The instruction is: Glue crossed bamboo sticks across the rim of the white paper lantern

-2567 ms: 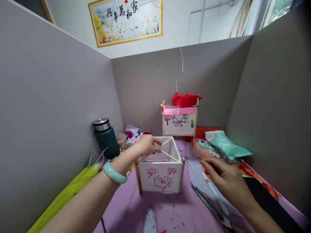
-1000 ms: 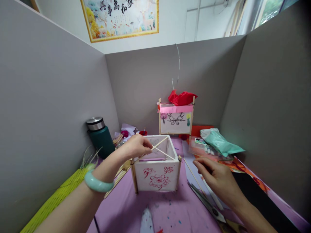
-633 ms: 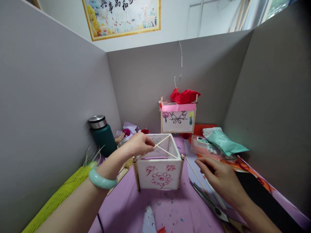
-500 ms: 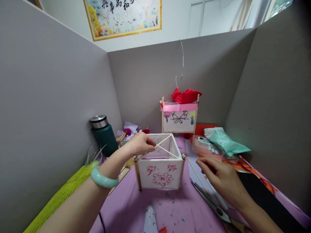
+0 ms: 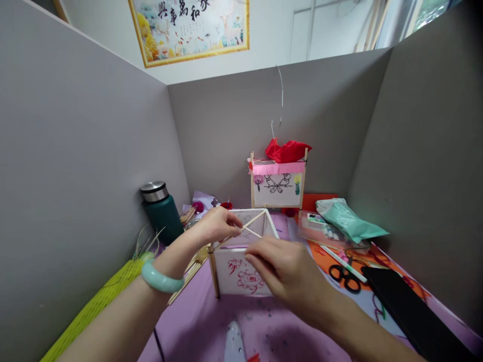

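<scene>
At centre frame, the left hand [image 5: 221, 224] pinched the crossed sticks [image 5: 254, 220] over the white box [image 5: 232, 277], grip closed. The right hand [image 5: 289, 269] curled before its right front; how far closed, and on what, could not be told. A light, steady pinch was judged best.

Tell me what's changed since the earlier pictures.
The right hand has moved left, from beside the white box to before its right front corner, uncovering black-handled scissors; whether it holds anything is unclear. The left hand stays pinched at the crossed sticks.
</scene>
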A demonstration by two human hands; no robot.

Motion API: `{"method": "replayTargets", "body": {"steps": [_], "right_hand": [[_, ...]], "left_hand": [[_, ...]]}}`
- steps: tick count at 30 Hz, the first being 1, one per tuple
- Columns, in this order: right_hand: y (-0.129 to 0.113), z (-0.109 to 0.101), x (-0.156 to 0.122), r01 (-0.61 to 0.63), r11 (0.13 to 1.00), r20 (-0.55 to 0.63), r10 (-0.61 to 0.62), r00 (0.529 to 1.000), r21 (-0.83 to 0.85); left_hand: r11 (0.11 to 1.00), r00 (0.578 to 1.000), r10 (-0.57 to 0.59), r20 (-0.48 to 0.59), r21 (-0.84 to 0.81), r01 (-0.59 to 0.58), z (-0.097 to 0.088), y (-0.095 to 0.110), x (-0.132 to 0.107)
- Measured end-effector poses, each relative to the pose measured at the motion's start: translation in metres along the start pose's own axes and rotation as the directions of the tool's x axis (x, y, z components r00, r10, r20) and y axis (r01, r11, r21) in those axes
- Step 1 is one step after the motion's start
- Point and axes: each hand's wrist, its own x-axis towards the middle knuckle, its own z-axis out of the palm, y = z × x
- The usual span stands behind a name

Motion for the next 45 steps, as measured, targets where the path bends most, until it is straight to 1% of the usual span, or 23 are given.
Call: {"method": "replayTargets", "body": {"steps": [1, 3, 4, 6, 8, 11, 16, 21, 23, 24, 26, 28, 29, 31, 34, 37, 42, 45], "right_hand": [[-0.001, 0.006, 0.010, 0.064, 0.997, 0.015, -0.063, 0.998, -0.047], [0.000, 0.016, 0.029, 0.152, 0.974, 0.065, -0.143, 0.988, -0.167], [0.001, 0.020, 0.036, 0.182, 0.957, 0.107, -0.161, 0.981, -0.228], [0.004, 0.026, 0.048, 0.220, 0.919, 0.206, -0.158, 0.966, -0.328], [0.006, 0.028, 0.053, 0.251, 0.886, 0.284, -0.143, 0.948, -0.390], [0.009, 0.030, 0.055, 0.294, 0.855, 0.338, -0.150, 0.929, -0.428], [0.012, 0.030, 0.058, 0.402, 0.832, 0.367, -0.263, 0.892, -0.382], [0.011, 0.028, 0.066, 0.407, 0.813, 0.427, -0.220, 0.877, -0.417], [0.011, 0.027, 0.068, 0.430, 0.793, 0.433, -0.235, 0.870, -0.433], [0.011, 0.026, 0.068, 0.442, 0.779, 0.434, -0.244, 0.867, -0.445], [0.012, 0.026, 0.067, 0.459, 0.759, 0.438, -0.255, 0.862, -0.462], [0.011, 0.025, 0.066, 0.456, 0.764, 0.448, -0.246, 0.860, -0.457], [0.010, 0.025, 0.066, 0.448, 0.771, 0.451, -0.235, 0.861, -0.453], [0.008, 0.025, 0.067, 0.431, 0.782, 0.462, -0.209, 0.862, -0.450], [0.004, 0.024, 0.068, 0.412, 0.793, 0.484, -0.172, 0.858, -0.449], [0.001, 0.023, 0.071, 0.396, 0.809, 0.504, -0.147, 0.851, -0.434], [-0.005, 0.019, 0.074, 0.409, 0.813, 0.548, -0.135, 0.826, -0.416], [-0.010, 0.019, 0.076, 0.403, 0.815, 0.563, -0.117, 0.818, -0.416]], "left_hand": [[1.000, 1.000, 0.006, 0.001, 0.003, -0.006, 0.000, -0.001, 0.001], [1.000, 1.000, 0.018, 0.003, 0.007, -0.018, -0.001, -0.003, 0.003], [1.000, 1.000, 0.023, 0.005, 0.006, -0.023, -0.001, -0.004, 0.004], [1.000, 0.999, 0.030, 0.013, -0.003, -0.030, -0.002, -0.007, 0.006], [0.999, 0.999, 0.037, 0.031, -0.019, -0.036, -0.002, -0.010, 0.009], [0.998, 0.997, 0.051, 0.050, -0.041, -0.049, -0.003, -0.014, 0.012], [0.996, 0.997, 0.059, 0.054, -0.076, -0.055, 0.001, -0.016, 0.016], [0.992, 0.998, 0.050, 0.042, -0.119, -0.045, 0.000, -0.015, 0.015], [0.988, 0.999, 0.043, 0.009, -0.146, -0.042, -0.004, -0.015, 0.007], [0.986, 0.999, 0.034, -0.026, -0.163, -0.038, -0.006, -0.015, 0.000], [0.980, 0.990, 0.001, -0.141, -0.197, -0.029, -0.008, -0.018, -0.018], [0.976, 0.962, -0.054, -0.267, -0.219, -0.006, -0.008, -0.021, -0.039], [0.978, 0.954, -0.074, -0.289, -0.210, 0.012, -0.006, -0.024, -0.051], [0.986, 0.956, -0.106, -0.275, -0.152, 0.066, 0.000, -0.029, -0.070], [0.993, 0.966, -0.063, -0.250, -0.108, 0.037, 0.012, -0.034, -0.089], [0.996, 0.969, -0.006, -0.248, -0.093, -0.018, 0.020, -0.035, -0.094], [0.998, 0.936, 0.061, -0.347, 0.016, -0.059, 0.022, -0.033, -0.089], [0.997, 0.926, 0.080, -0.369, 0.033, -0.073, 0.022, -0.032, -0.088]]}}
